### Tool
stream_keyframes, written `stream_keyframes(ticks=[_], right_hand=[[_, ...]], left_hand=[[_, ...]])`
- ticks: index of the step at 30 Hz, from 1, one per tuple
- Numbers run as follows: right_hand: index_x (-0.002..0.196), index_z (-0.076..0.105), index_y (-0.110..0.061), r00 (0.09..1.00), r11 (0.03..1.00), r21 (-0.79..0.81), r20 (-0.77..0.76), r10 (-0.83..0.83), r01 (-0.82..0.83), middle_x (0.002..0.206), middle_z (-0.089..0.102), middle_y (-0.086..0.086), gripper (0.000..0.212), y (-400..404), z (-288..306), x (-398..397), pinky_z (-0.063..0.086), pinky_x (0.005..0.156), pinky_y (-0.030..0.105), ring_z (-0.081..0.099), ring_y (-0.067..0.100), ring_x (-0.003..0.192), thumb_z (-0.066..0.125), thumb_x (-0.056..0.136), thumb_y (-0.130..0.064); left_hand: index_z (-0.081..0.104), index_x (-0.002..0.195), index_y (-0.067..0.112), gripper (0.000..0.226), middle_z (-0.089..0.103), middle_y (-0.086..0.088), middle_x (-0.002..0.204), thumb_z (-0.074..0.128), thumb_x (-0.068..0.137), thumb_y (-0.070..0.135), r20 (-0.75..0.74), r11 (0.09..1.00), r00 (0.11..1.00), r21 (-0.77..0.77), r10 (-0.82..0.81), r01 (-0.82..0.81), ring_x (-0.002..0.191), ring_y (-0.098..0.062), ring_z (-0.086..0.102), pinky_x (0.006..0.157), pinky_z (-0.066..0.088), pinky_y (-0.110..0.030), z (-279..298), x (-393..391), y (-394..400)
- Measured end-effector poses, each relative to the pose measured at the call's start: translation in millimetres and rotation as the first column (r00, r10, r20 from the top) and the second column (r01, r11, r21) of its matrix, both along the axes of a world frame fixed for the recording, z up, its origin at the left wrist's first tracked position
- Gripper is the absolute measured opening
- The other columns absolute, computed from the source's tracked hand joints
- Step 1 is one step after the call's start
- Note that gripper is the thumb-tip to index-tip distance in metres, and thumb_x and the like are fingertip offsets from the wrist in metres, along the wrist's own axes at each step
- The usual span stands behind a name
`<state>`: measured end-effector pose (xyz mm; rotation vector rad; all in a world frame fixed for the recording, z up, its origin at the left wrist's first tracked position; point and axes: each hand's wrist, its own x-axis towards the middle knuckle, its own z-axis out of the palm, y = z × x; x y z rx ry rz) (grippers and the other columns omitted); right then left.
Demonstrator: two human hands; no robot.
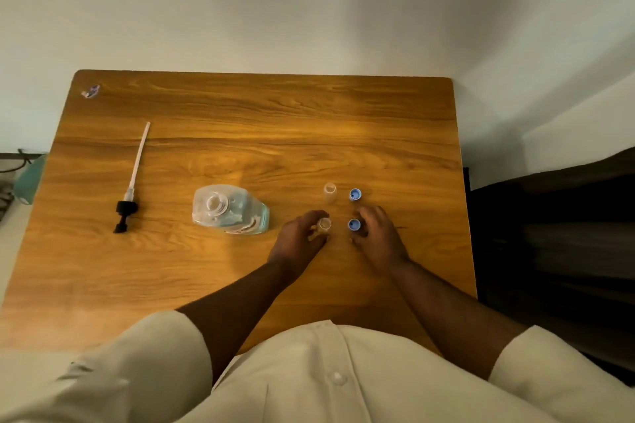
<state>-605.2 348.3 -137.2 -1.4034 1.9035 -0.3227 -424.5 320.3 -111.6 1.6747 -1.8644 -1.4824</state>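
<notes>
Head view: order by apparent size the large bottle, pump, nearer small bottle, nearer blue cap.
1. large bottle
2. pump, longer but thin
3. nearer small bottle and nearer blue cap: alike, unranked

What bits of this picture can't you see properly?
All in the head view:
The near small bottle: fingers of the left hand hide its lower part.
The near blue cap: the right hand covers one side, so the grip is unclear.
Label on the big bottle: too blurred to read.
The far-corner scrap: too small to name.
</notes>
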Motion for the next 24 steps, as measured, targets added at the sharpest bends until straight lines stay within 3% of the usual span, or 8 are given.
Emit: stream_keyframes(ticks=[5, 9, 12, 14, 17, 20, 22, 24], right_hand=[[0.121, 0.055, -0.022, 0.974, 0.976, -0.136, -0.177, 0.144, -0.169, 0.124, 0.05, -0.003, 0.049, 16.0, 28.7, 4.5, 0.038, 0.09, 0.026, 0.042, 0.018, 0.118, 0.075, 0.077, -0.028], [0.115, 0.059, -0.019, 0.997, 0.947, -0.312, -0.032, 0.066, -0.072, 0.121, 0.053, 0.001, 0.048, 8.7, 57.5, 40.2, 0.044, 0.09, 0.03, 0.047, 0.021, 0.115, 0.08, 0.072, -0.022], [0.123, 0.057, -0.02, 0.99, 0.926, -0.378, 0.131, 0.048, 0.005, 0.124, 0.05, 0.002, 0.059, 0.3, 78.0, 79.4, 0.047, 0.091, 0.035, 0.049, 0.019, 0.114, 0.082, 0.07, -0.021], [0.132, 0.049, -0.024, 0.963, 0.938, -0.342, 0.266, 0.034, 0.061, 0.129, 0.044, -0.002, 0.073, -3.1, 86.8, 106.8, 0.045, 0.095, 0.034, 0.045, 0.016, 0.118, 0.084, 0.068, -0.023], [0.145, 0.028, -0.033, 0.911, 0.965, -0.242, 0.411, 0.007, 0.102, 0.142, 0.035, -0.004, 0.104, -10.1, 89.2, 147.1, 0.042, 0.103, 0.041, 0.036, 0.014, 0.131, 0.087, 0.06, -0.03], [0.146, -0.002, -0.047, 0.872, 0.975, -0.161, 0.487, -0.054, 0.15, 0.146, 0.037, 0.002, 0.133, -20.5, 87.9, 170.1, 0.047, 0.097, 0.048, 0.039, 0.018, 0.132, 0.089, 0.049, -0.038], [0.145, 0.0, -0.049, 0.855, 0.977, -0.119, 0.51, -0.094, 0.179, 0.142, 0.042, 0.001, 0.135, -28.2, 87.0, 182.6, 0.051, 0.088, 0.05, 0.047, 0.023, 0.125, 0.093, 0.049, -0.029], [0.139, 0.021, -0.048, 0.823, 0.973, -0.102, 0.557, -0.115, 0.205, 0.135, 0.047, -0.001, 0.124, -35.9, 84.3, 190.7, 0.054, 0.076, 0.049, 0.052, 0.027, 0.119, 0.095, 0.041, -0.029]], left_hand=[[0.06, 0.129, 0.017, 0.045, 0.063, 0.003, 0.128, 0.072, 0.086, 0.011, -0.151, 0.987, 0.98, -0.077, 0.13, -0.142, 0.118, -0.014, 0.059, 0.1, 0.047, -0.024, 26.6, 22.4, 13.9], [0.06, 0.129, 0.012, 0.044, 0.063, 0.006, 0.125, 0.072, 0.086, 0.013, -0.221, 0.952, 0.974, -0.282, 0.056, -0.119, 0.116, -0.009, 0.06, 0.098, 0.049, -0.022, 63.3, 50.4, 16.8], [0.06, 0.129, 0.013, 0.045, 0.063, 0.005, 0.123, 0.073, 0.086, 0.015, -0.277, 0.929, 0.961, -0.348, 0.025, -0.125, 0.112, -0.005, 0.06, 0.094, 0.051, -0.016, 95.4, 79.7, 22.4], [0.06, 0.128, 0.014, 0.046, 0.064, 0.005, 0.12, 0.073, 0.085, 0.014, -0.317, 0.916, 0.948, -0.38, 0.004, -0.13, 0.11, -0.003, 0.061, 0.092, 0.051, -0.014, 112.3, 103.0, 26.2], [0.062, 0.125, 0.017, 0.042, 0.061, 0.019, 0.114, 0.073, 0.084, 0.011, -0.381, 0.899, 0.925, -0.401, 0.012, -0.177, 0.107, 0.002, 0.061, 0.089, 0.052, -0.014, 127.6, 146.1, 22.6], [0.062, 0.122, 0.022, 0.039, 0.06, 0.019, 0.112, 0.074, 0.085, 0.014, -0.374, 0.905, 0.926, -0.377, 0.047, -0.198, 0.104, 0.006, 0.06, 0.087, 0.051, -0.012, 130.3, 178.0, 13.7], [0.063, 0.122, 0.021, 0.039, 0.058, 0.016, 0.114, 0.074, 0.085, 0.016, -0.326, 0.905, 0.945, -0.387, 0.042, -0.174, 0.104, 0.008, 0.058, 0.086, 0.051, -0.011, 129.8, 196.7, 10.6], [0.063, 0.124, 0.017, 0.04, 0.057, 0.013, 0.118, 0.073, 0.085, 0.014, -0.282, 0.911, 0.959, -0.384, 0.037, -0.148, 0.107, 0.002, 0.059, 0.089, 0.052, -0.017, 127.6, 210.2, 6.7]])
